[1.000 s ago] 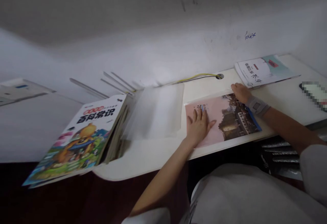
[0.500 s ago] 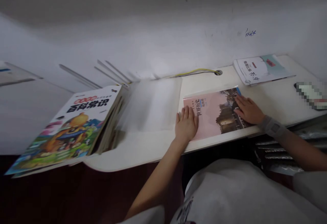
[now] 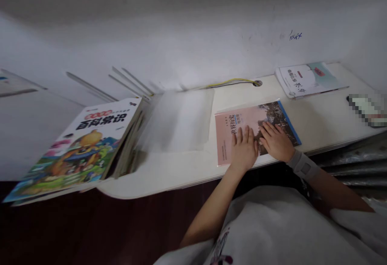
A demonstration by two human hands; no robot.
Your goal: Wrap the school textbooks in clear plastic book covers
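Note:
A pink textbook with a dark building photo (image 3: pixel 225 134) lies flat near the front edge of the white desk (image 3: pixel 326 124). My left hand (image 3: pixel 244 151) rests flat on the middle of its cover, fingers stretched out. Right beside it, my right hand (image 3: pixel 276 142) also lies flat on the cover, fingers extended, with a grey band on the wrist. Neither hand grips anything.
Clear plastic sheets (image 3: pixel 178 119) lie left of the book. A pile of books topped by a colourful cartoon cover (image 3: pixel 81 144) overhangs the desk's left end. A white booklet (image 3: pixel 308 80) lies at the back right, with a yellow cable (image 3: pixel 229 82) along the wall.
My left hand slid from the book's left edge onto the middle of the cover. My right hand came from the right part of the cover toward the middle, ending beside the left.

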